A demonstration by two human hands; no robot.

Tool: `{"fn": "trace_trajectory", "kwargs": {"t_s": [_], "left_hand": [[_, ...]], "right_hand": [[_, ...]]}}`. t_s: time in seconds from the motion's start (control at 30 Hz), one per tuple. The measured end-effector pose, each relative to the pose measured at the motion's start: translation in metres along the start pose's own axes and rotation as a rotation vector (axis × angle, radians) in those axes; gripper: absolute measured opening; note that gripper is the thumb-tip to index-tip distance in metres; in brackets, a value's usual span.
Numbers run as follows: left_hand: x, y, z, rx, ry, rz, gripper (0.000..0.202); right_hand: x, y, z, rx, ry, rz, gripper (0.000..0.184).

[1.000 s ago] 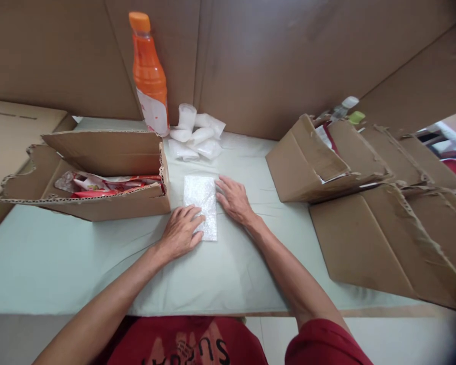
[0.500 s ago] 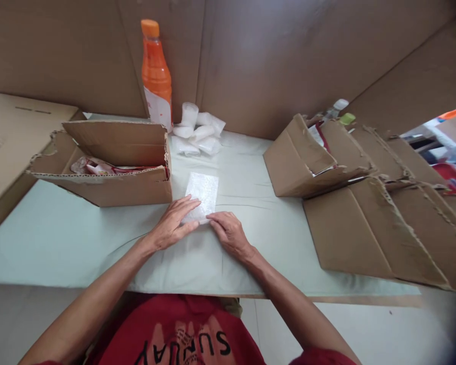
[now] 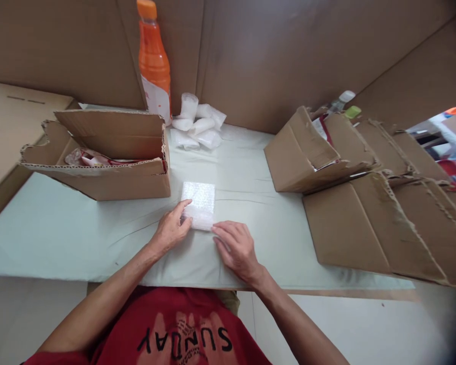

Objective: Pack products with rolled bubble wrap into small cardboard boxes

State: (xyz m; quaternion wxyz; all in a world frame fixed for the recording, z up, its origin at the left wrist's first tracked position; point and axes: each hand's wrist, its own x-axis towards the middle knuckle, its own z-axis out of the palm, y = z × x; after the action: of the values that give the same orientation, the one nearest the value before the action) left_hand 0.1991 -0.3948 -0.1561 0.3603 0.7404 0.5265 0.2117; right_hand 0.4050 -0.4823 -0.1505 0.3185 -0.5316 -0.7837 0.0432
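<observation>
A small folded piece of clear bubble wrap (image 3: 200, 195) lies flat on the cloth-covered table, with a folded strip along its near edge. My left hand (image 3: 172, 226) rests at its left side, index finger and thumb spread apart and touching the wrap. At the near right corner, the fingertips of my right hand (image 3: 238, 249) touch or almost touch the wrap. The right thumb is apart from the fingers, below the corner. Behind the wrap sits a heap of rolled white foam or bubble-wrap pieces (image 3: 201, 125).
An open cardboard box (image 3: 133, 181) with red and clear packets stands at left, near a larger closed carton (image 3: 7, 126). A bottle of orange liquid (image 3: 154, 61) stands by the cardboard wall (image 3: 269, 61). More open boxes (image 3: 349, 223) line the right side.
The bubble wrap has turned straighter and sits slightly nearer me. My right hand has shifted right and down, its fingers loosening at the corner. My left hand has drawn in its fingers slightly.
</observation>
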Motion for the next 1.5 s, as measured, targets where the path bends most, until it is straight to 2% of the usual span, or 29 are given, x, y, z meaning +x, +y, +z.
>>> {"fn": "trace_trajectory", "kwargs": {"t_s": [0.07,0.13,0.2,0.27,0.33,0.43,0.5,0.57,0.63,0.7,0.77,0.87,0.93,1.0,1.1,1.17,1.27,1.33,1.4,1.5], "left_hand": [[0.000,0.000,0.001,0.005,-0.001,-0.016,0.052],[-0.004,0.000,0.002,-0.001,0.053,0.012,0.049],[-0.012,-0.001,0.001,0.022,0.157,0.134,0.047],[-0.023,-0.003,-0.001,0.095,0.224,0.316,0.047],[-0.035,-0.005,-0.005,0.177,0.191,0.459,0.049],[-0.049,-0.007,-0.009,0.184,0.078,0.525,0.045],[-0.055,-0.008,-0.011,0.117,0.034,0.480,0.041],[-0.056,-0.009,-0.011,0.051,0.000,0.374,0.041],[-0.054,-0.010,-0.009,0.034,-0.036,0.253,0.044],[-0.050,-0.011,-0.006,0.063,-0.042,0.189,0.046],[-0.046,-0.012,-0.002,0.109,0.001,0.196,0.045],[-0.043,-0.010,0.002,0.168,0.086,0.224,0.039],[-0.045,-0.009,0.000,0.154,0.124,0.188,0.036],[-0.050,-0.008,-0.004,0.050,0.149,0.093,0.041],[-0.058,-0.012,-0.008,-0.265,0.161,-0.083,0.059],[-0.062,-0.015,-0.006,-0.517,0.104,-0.150,0.071],[-0.062,-0.013,0.003,-0.786,-0.007,-0.162,0.081],[-0.060,-0.008,0.008,-0.863,0.000,-0.158,0.082],[-0.058,-0.001,0.009,-0.889,0.031,-0.170,0.081],[-0.056,0.009,0.003,-0.869,0.027,-0.176,0.082]], "right_hand": [[0.005,0.002,0.009,-0.084,-0.133,-0.106,0.032],[0.013,0.007,0.020,-0.137,-0.198,-0.132,0.031],[0.020,0.013,0.028,-0.139,-0.188,-0.128,0.028],[0.023,0.017,0.029,-0.096,-0.169,-0.116,0.027],[0.023,0.016,0.023,-0.017,-0.188,-0.097,0.027],[0.017,0.010,0.010,0.144,-0.289,-0.011,0.027],[0.014,0.005,0.002,0.259,-0.368,0.091,0.027],[0.011,0.000,-0.004,0.358,-0.423,0.178,0.027],[0.008,-0.003,-0.007,0.348,-0.367,0.212,0.027],[0.005,-0.006,-0.010,0.206,-0.228,0.175,0.025],[0.003,-0.009,-0.011,0.048,-0.146,0.077,0.024],[0.002,-0.012,-0.007,-0.067,-0.247,-0.103,0.027],[0.005,-0.009,0.002,-0.093,-0.303,-0.149,0.030],[0.008,-0.003,0.011,-0.062,-0.277,-0.082,0.028],[0.011,0.003,0.020,0.067,-0.162,0.119,0.026],[0.010,0.001,0.022,0.160,-0.109,0.215,0.025],[0.007,-0.010,0.019,0.289,-0.151,0.233,0.024],[0.005,-0.016,0.015,0.355,-0.199,0.210,0.023],[0.004,-0.017,0.011,0.376,-0.181,0.208,0.026],[0.005,-0.011,0.004,0.420,-0.150,0.253,0.050]]}}
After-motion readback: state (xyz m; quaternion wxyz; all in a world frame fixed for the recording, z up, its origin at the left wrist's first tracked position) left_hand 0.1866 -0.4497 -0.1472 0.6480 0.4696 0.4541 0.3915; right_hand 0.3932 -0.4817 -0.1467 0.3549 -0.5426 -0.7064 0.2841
